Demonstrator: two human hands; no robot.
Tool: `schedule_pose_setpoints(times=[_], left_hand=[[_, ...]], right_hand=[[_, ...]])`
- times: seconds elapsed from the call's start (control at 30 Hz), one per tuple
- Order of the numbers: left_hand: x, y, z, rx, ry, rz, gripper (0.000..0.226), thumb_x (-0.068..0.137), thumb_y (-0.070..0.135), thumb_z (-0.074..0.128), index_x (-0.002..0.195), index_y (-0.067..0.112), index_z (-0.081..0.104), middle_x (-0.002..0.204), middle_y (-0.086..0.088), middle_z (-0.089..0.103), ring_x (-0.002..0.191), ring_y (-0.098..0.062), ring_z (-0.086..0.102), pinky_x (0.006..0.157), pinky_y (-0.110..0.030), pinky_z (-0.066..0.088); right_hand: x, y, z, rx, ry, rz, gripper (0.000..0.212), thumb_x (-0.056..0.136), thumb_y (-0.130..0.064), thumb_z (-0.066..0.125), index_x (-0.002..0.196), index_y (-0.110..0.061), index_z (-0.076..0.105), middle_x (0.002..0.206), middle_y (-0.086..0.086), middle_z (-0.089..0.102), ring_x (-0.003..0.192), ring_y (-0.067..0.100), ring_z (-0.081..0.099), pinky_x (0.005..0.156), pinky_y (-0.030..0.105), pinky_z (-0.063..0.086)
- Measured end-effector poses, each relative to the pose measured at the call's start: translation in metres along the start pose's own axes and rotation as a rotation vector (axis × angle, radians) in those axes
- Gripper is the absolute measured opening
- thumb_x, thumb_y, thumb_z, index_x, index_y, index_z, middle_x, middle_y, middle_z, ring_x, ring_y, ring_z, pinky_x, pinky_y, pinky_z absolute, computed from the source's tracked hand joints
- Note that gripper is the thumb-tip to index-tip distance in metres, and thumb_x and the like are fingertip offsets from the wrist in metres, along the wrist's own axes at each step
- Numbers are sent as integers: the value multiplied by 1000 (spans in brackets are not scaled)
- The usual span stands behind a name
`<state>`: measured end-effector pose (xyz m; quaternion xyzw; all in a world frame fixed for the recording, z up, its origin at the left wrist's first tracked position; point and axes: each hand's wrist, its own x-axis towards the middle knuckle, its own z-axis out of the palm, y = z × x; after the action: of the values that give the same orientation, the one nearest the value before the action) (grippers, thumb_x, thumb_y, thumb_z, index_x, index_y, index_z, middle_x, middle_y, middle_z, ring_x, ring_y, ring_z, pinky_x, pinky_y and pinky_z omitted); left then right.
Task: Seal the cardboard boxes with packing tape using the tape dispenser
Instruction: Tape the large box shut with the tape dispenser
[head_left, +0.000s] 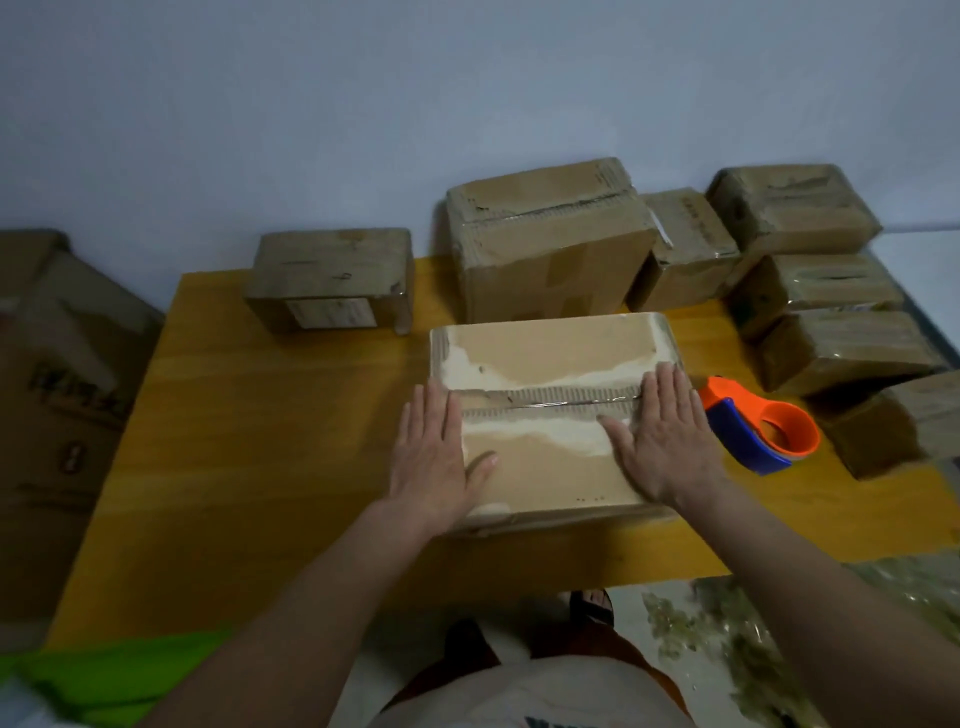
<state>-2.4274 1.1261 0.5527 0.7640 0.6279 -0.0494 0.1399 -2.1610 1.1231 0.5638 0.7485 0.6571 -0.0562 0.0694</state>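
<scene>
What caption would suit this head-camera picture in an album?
Both hands, left and right, press flat on a cardboard box; the tape dispenser lies beside it on the yellow table.

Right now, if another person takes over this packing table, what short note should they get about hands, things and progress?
Left hand and right hand: both flat and open, pressing the top of the front box, one at each end of its centre seam.
Tape dispenser: lying on the table, just right of the box, held by nobody.
Done: clear tape seems to run along the seam; the blur leaves this uncertain.
Left: check the seal, then tape any boxes still unsealed; their state is unclear.
</scene>
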Motion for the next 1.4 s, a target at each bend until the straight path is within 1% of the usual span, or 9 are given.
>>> schedule_pose_setpoints(times=[0.17, 0.37, 0.47, 0.7, 0.83, 0.93, 1.07, 1.17, 1.4], left_hand=[[-4, 7, 2, -604, -7, -151, 99, 93, 45, 54, 148, 23, -25, 156, 7, -30, 147, -22, 1, 117, -40, 14], [-3, -12, 1, -1100, -59, -278, 58, 103, 31, 38, 154, 31, 10, 153, 0, 34, 129, -17, 41, 108, -34, 35], [-5, -17, 2, -1183, -82, -273, 51, 104, 32, 34, 152, 33, 18, 154, 6, 30, 135, -10, 31, 104, -20, 21], [-15, -32, 10, -1252, -264, -329, 51, 105, 40, 19, 148, 19, 33, 152, -6, 36, 139, -23, 33, 116, -38, 25], [-25, -37, 18, -1205, -256, -526, 50, 106, 33, 16, 146, 12, 38, 152, -11, 35, 139, -28, 32, 109, -35, 27], [-29, -45, 15, -1134, -125, -635, 49, 105, 37, 21, 150, 19, 31, 156, -7, 28, 141, -27, 28, 112, -37, 24], [-27, -43, -1, -820, 104, -264, 57, 104, 39, 19, 154, 23, -3, 162, 5, -7, 148, -11, -4, 115, -27, 0], [-7, -22, -8, -486, 136, 29, 59, 103, 42, 13, 152, 22, -14, 158, 8, -24, 144, -5, -21, 114, -24, -10], [8, -1, 3, -60, 34, 2, 87, 94, 63, 22, 148, 11, -20, 151, -5, -37, 138, -19, -37, 112, -36, -13]], right_hand=[[-9, -60, 0, 8, -20, -218, 84, 90, -63, -2, 150, -4, -3, 159, 15, -7, 147, 26, -10, 116, 34, -9], [-12, -108, 3, 9, -22, -532, 69, 95, -54, 0, 150, -13, -8, 159, 6, -13, 145, 18, -18, 116, 31, -14], [-12, -135, 2, 9, -29, -663, 60, 97, -49, 2, 151, -25, -9, 159, -5, -11, 144, 15, -20, 117, 35, -12], [4, -166, -25, -210, 51, -745, 46, 95, -49, 15, 129, -35, 43, 151, -9, 29, 140, 27, 19, 96, 49, 27], [12, -189, -33, -272, 58, -778, 46, 97, -47, 19, 109, -25, 58, 118, -6, 50, 128, 31, 25, 92, 48, 31], [13, -202, -33, -273, 19, -770, 54, 99, -46, 18, 115, -23, 63, 122, -9, 54, 131, 33, 23, 98, 45, 31], [3, -173, -23, 287, -15, -683, 55, 101, -37, 25, 151, -16, 19, 160, 1, 13, 147, 18, 7, 118, 35, 11], [-9, -142, -15, 173, -48, -716, 60, 101, -40, 16, 152, -11, 1, 160, 4, -5, 148, 14, -5, 121, 30, -2], [-14, -40, -2, 0, -24, -354, 74, 93, -56, 0, 152, -11, 0, 160, 4, -5, 147, 15, -8, 118, 30, -6]])
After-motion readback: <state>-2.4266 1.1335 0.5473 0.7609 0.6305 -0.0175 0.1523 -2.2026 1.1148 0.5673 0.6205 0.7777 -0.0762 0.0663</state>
